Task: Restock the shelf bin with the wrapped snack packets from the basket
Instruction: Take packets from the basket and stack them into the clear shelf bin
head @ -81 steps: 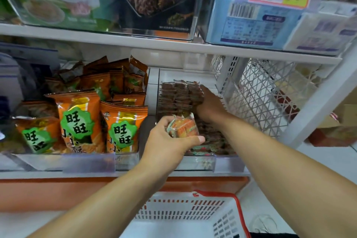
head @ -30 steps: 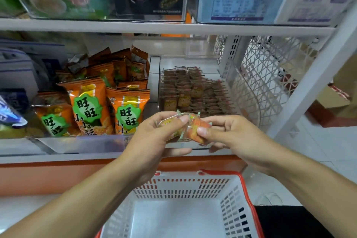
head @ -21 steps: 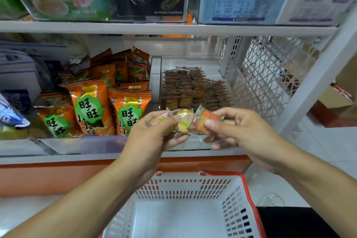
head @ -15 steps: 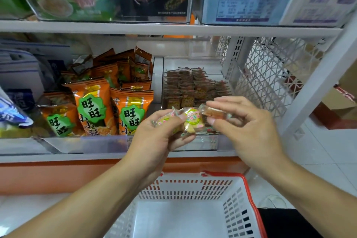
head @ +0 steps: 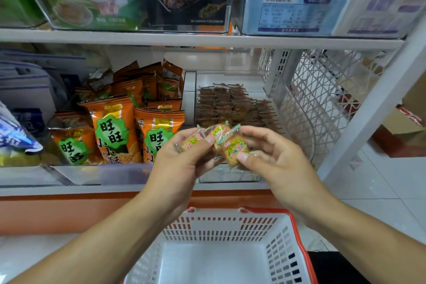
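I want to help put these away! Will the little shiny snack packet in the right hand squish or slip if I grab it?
Probably crinkly and a bit slippery: the wrapped snack packet has a glossy clear wrapper. The cake inside looks soft or crumbly, so squeezing might crush it. It is likely light, since the right hand holds it with just thumb and fingertips.

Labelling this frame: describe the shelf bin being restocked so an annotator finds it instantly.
On the middle shelf, look right of the orange snack bags, next to the white wire mesh side panel. The clear shelf bin sits there; unlike its neighbours, it holds rows of small brown wrapped packets.
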The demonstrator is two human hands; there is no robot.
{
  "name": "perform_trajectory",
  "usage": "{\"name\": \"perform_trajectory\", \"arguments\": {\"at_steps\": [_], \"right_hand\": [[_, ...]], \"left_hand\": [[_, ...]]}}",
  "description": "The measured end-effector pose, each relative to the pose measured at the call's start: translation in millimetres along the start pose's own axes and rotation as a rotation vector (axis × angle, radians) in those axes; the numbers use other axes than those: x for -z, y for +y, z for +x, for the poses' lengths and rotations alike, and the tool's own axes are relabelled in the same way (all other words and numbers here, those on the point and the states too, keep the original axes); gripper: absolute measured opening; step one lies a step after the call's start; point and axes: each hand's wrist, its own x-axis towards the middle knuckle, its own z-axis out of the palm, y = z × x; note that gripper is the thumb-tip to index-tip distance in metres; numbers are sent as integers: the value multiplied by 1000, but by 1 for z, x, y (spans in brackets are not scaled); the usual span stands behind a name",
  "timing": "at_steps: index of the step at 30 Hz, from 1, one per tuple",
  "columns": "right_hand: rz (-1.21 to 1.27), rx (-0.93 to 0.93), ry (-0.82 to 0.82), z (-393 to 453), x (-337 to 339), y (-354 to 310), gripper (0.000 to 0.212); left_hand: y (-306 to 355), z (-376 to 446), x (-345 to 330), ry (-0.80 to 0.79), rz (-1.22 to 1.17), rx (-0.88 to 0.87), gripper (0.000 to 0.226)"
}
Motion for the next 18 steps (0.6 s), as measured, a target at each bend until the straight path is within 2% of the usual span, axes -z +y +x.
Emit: {"name": "perform_trajectory", "arguments": {"at_steps": [7, 10, 12, 16, 18], "right_hand": [[275, -173, -27, 1, 0, -2, 26], [346, -213, -6, 1, 1, -3, 24], [340, -226, 7, 1, 1, -5, 24], [300, -237, -22, 2, 4, -8, 26], [304, -241, -38, 3, 4, -9, 27]], "left_hand": [[0, -2, 2, -47, 26, 49, 44], [0, -3, 4, -24, 47, 92, 29], [1, -3, 4, -38, 78, 110, 27], [5, -4, 2, -58, 165, 141, 41], [6, -4, 3, -35, 191, 157, 38]]}}
